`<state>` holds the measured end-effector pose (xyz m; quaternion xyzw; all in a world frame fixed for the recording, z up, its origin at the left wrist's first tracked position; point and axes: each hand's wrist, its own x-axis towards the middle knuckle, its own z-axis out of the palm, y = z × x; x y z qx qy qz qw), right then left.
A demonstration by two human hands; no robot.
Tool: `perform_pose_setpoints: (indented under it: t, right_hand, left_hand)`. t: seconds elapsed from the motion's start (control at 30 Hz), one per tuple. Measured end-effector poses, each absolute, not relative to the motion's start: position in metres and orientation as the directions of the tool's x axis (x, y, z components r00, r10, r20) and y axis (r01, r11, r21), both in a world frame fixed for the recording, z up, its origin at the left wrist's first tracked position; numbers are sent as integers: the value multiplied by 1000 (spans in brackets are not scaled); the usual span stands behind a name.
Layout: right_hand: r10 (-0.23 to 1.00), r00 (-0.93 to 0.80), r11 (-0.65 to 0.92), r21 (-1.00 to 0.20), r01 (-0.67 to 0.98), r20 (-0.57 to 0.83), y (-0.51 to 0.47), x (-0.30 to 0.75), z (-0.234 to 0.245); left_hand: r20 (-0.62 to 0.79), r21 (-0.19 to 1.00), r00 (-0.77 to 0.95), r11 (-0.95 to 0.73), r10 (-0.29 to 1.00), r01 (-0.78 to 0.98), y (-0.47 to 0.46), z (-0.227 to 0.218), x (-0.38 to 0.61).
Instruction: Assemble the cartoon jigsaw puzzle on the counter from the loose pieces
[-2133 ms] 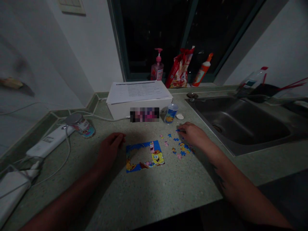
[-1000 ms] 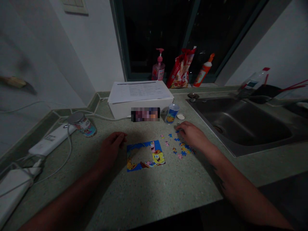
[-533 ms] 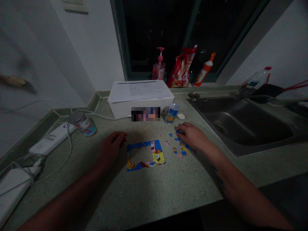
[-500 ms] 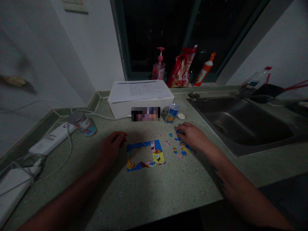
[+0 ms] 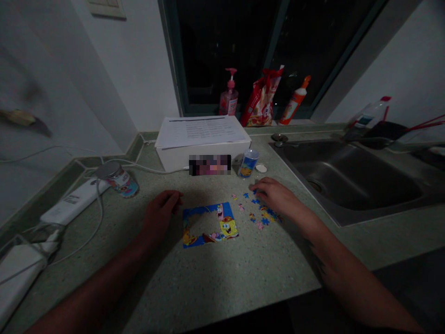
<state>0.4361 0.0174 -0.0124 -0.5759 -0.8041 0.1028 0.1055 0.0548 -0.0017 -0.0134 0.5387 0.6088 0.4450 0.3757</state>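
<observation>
A partly built jigsaw puzzle (image 5: pixel 228 227) with cartoon characters lies flat on the speckled green countertop (image 5: pixel 222 278). Its blue border stands joined around a gap that shows the counter. My left hand (image 5: pixel 162 208) rests just left of it, fingers loosely curled, holding nothing visible. To the right, loose puzzle pieces (image 5: pixel 264 214) lie scattered. My right hand (image 5: pixel 274 197) sits on the upper pieces with its fingertips at a blue piece (image 5: pixel 255 191). Whether it grips that piece is hidden by the fingers.
A white box (image 5: pixel 174 157) topped with printed papers and a small cartoon cup (image 5: pixel 248 163) stand behind the puzzle. A steel sink (image 5: pixel 347 171) lies right, past the counter's raised edge. A tin (image 5: pixel 118 180) and a white power strip (image 5: pixel 73 208) with cables sit left.
My right hand has shifted slightly left, with its fingertips further over the blue piece. My left hand and the puzzle have stayed in place, and the view has moved only a little.
</observation>
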Motion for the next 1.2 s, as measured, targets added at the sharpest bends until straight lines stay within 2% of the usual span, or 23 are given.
perform_pose_setpoints:
  t: [0.23, 0.63, 0.83, 1.03, 1.2]
  right_hand:
    - [963, -266, 264, -270, 926, 30, 18, 439, -11]
    - [953, -297, 302, -292, 907, 61, 18, 442, -14]
    - [934, -356, 347, -267, 899, 17, 18, 443, -10]
    - [956, -286, 290, -302, 908, 57, 20, 439, -11]
    - [965, -260, 247, -402, 882, 25, 18, 435, -6]
  left_hand:
    - [15, 950, -147, 32, 989, 309, -1, -15, 55]
    - [26, 951, -136, 17, 990, 310, -2, -14, 55]
    - [15, 956, -134, 25, 991, 293, -3, -13, 56]
    - [21, 952, -131, 20, 991, 305, -2, -13, 56]
    - [51, 949, -123, -10, 991, 314, -2, -15, 55]
